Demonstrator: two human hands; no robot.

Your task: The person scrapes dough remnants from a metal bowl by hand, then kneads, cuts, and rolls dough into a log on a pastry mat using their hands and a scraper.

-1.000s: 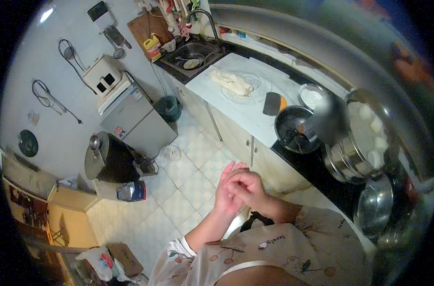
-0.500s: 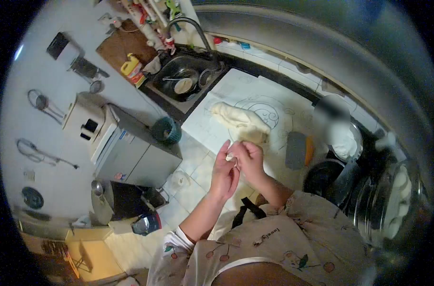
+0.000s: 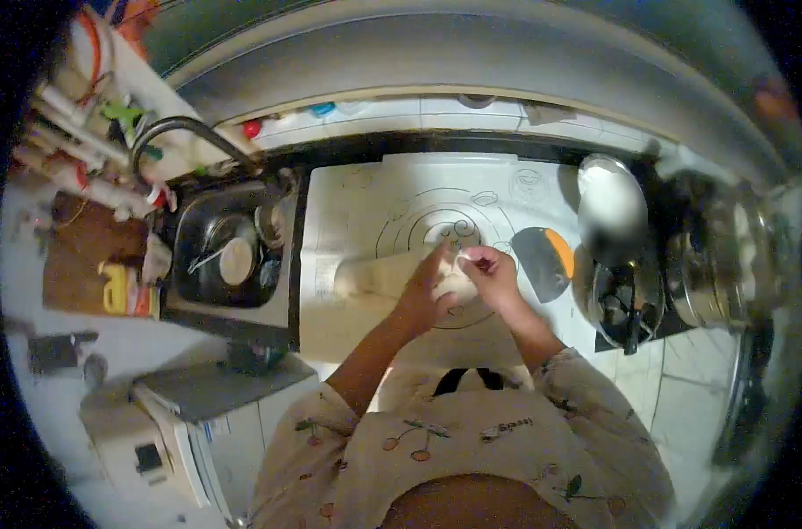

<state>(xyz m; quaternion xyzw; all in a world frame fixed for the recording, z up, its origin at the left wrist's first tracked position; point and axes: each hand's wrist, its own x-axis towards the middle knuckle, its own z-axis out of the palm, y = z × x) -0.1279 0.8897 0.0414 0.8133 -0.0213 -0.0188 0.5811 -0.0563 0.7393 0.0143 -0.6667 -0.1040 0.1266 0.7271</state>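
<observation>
A long pale roll of dough (image 3: 365, 278) lies on the white mat (image 3: 348, 198), its right end partly hidden beneath my hands. Over that end is my left hand (image 3: 425, 289), its fingers stretched forward and the thumb apart, though slightly blurred. Close on its right, my right hand (image 3: 496, 278) pinches a small white bit of dough (image 3: 465, 257) between thumb and fingertips. A dark scraper with an orange edge (image 3: 537, 271) rests on the mat just to the right of that hand.
At left, a black sink (image 3: 193, 286) holds dishes under a curved tap (image 3: 185, 123). A white-filled bowl (image 3: 608, 198), a dark pan (image 3: 626, 304) and a steamer pot (image 3: 709, 291) stand on the right. A yellow bottle (image 3: 116, 288) is beside the sink.
My view has turned right to face the counter squarely. My hands have moved from in front of the mat's edge to above the dough; the right still pinches the small bit.
</observation>
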